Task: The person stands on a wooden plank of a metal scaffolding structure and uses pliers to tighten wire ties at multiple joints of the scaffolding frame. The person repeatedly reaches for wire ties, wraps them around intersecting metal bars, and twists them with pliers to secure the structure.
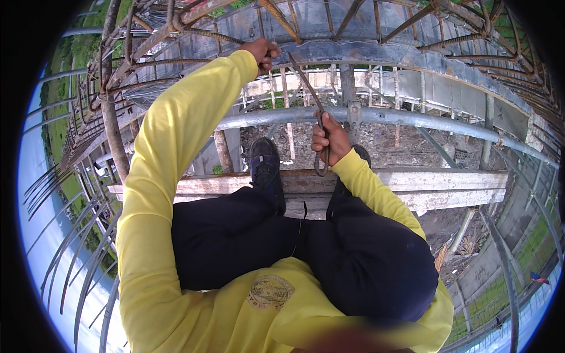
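Observation:
My right hand [333, 140] is wrapped round the looped handle of a rebar tying hook [305, 80], a dark, thin steel rod. Its shaft slants up and left, its tip ending close to my left hand [263, 54]. That hand is closed, fingers pinched together, beside the lower bars of a rusty rebar cage [283, 22]. Whatever lies between those fingers is too small to make out. Behind the hook's tip runs a dark blue-grey formwork panel [376, 52].
My shoes [266, 167] rest at a narrow wooden plank [447, 180]. In front of them a galvanized pipe [406, 119] crosses from side to side. Far below, rubble ground [376, 141] shows between props. Loose rebar ends [50, 185] stick out at left.

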Action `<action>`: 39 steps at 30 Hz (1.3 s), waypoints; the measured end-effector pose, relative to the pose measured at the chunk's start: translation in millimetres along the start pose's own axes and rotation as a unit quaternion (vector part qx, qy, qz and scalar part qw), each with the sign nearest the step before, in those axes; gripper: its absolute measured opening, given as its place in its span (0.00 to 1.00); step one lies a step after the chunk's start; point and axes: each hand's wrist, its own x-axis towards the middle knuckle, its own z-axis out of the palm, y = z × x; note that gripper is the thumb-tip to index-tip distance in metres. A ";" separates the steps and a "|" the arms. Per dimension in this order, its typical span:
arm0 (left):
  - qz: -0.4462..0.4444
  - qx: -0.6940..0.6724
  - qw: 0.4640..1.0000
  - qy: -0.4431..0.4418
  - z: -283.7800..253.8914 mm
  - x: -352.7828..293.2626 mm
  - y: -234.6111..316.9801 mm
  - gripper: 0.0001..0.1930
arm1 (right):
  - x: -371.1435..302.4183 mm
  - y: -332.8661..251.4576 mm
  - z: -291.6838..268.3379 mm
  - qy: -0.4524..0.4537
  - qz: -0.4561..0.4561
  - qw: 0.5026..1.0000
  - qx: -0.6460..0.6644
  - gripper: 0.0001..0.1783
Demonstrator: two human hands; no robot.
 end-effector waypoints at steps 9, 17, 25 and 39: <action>0.005 -0.002 1.000 -0.002 -1.5 1.4 -1.0 0.09 | -1.5 7.1 -1.1 0.007 -0.002 1.000 0.009 0.16; 0.010 -0.002 1.000 0.004 -0.4 0.2 -0.6 0.10 | -1.9 1.2 -2.7 -0.031 0.033 0.999 0.029 0.15; 0.011 0.138 0.989 -0.053 -12.1 -6.3 0.6 0.16 | -8.0 7.9 8.5 -0.096 0.088 0.991 0.017 0.11; 0.297 0.246 0.916 0.112 -8.3 86.6 -107.6 0.15 | -8.0 6.9 22.0 -0.143 0.126 0.967 0.172 0.11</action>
